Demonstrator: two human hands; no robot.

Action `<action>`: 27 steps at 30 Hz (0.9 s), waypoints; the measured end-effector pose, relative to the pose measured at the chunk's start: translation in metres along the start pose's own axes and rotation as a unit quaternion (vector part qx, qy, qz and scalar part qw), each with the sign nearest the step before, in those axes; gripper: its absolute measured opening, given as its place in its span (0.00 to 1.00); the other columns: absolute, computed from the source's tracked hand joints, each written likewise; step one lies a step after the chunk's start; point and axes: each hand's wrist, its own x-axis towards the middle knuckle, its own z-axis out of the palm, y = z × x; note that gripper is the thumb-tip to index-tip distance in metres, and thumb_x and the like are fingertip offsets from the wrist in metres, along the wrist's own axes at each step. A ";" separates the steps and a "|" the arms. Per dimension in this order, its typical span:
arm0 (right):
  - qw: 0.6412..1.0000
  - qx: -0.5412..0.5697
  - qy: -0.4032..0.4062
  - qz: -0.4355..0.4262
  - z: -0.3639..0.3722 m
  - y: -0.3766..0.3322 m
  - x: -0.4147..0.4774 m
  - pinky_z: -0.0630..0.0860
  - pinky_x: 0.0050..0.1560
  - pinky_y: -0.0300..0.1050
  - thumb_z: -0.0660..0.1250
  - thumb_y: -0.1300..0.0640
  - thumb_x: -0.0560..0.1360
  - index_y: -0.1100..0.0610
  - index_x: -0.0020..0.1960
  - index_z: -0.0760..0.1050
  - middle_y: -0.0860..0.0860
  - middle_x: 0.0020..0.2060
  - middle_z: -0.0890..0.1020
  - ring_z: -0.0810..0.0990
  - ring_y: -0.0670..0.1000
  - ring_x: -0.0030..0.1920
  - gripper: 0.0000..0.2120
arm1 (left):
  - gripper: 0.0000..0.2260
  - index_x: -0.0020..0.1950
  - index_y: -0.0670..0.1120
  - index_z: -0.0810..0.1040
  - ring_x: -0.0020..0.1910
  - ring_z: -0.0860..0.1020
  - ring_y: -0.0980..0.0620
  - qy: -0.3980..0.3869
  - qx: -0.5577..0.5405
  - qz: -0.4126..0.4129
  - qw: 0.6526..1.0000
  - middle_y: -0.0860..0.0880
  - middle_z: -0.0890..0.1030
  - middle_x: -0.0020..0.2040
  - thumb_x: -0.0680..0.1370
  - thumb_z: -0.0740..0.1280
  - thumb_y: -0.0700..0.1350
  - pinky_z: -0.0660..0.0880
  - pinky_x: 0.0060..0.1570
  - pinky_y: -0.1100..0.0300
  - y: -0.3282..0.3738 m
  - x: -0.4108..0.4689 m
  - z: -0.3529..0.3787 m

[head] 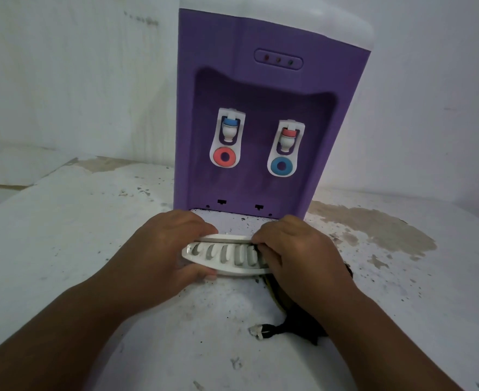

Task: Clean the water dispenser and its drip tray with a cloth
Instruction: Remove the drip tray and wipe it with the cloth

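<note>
- The drip tray sat just near of the water dispenser base, its long axis running left to right.
- The left hand gripped its left end. The right hand gripped its right end, fingers curled over the grille.
- A dark cloth lay on the table, partly under the right forearm, nearer that hand.

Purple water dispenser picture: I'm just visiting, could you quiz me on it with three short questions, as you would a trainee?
1. True or false: the white slotted plastic drip tray is clipped into the purple water dispenser.
2. What grips the tray? A) left hand only B) right hand only C) both hands
3. Fill in: the tap above the red ring has a ___ cap.
Key: 1 false, it is held in front of the base; 2 C; 3 blue.
</note>
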 end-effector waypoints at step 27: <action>0.995 0.070 -0.033 0.062 -0.003 0.008 -0.005 0.75 0.54 0.38 0.71 0.53 0.76 0.48 0.55 0.81 0.42 0.50 0.81 0.76 0.42 0.52 0.08 | 0.22 0.56 0.48 0.84 0.49 0.80 0.52 0.009 0.006 0.011 1.000 0.54 0.84 0.51 0.66 0.80 0.55 0.78 0.48 0.57 -0.003 -0.001 0.006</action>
